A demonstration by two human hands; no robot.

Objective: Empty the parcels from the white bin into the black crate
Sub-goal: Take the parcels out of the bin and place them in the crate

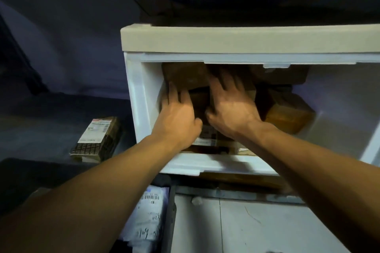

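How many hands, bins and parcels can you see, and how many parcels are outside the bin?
Hands: 2, left hand and right hand, both reaching into the bin
White bin: 1
Brown parcels clearly seen inside the bin: 3, perhaps more hidden; one at
Labelled parcel outside, left of the bin: 1
Total: 7

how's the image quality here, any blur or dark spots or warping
Head view: dim overall, with the parcels deep inside the white bin lost in shadow; both the left hand and right hand look slightly motion-smeared; wide-angle bending curves the bin's rim; the labelled parcel outside reads sharper.
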